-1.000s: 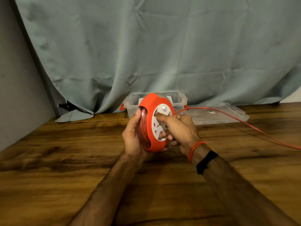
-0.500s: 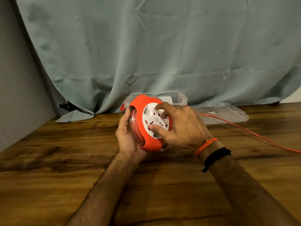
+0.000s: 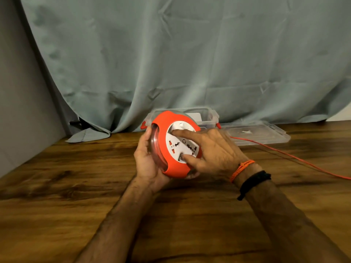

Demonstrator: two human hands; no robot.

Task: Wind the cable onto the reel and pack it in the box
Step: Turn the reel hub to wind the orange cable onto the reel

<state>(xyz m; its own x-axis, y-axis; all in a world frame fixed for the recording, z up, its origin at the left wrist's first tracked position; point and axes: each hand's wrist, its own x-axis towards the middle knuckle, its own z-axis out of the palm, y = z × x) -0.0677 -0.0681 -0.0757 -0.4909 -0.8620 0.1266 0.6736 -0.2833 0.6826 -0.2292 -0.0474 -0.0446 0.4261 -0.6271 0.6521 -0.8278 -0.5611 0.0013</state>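
At centre the left hand (image 3: 149, 160) grips the reel (image 3: 175, 168). The right hand (image 3: 215, 150) presses straight fingers on its white face; the cable (image 3: 284, 153) trails right.

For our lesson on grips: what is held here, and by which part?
The reel. The left hand cups its clear back, fingers curled under the orange rim. The right hand only presses forefinger and thumb on the white face.

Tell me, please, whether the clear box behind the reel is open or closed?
Open. The clear box is uncovered; its lid lies flat on the table to its right.
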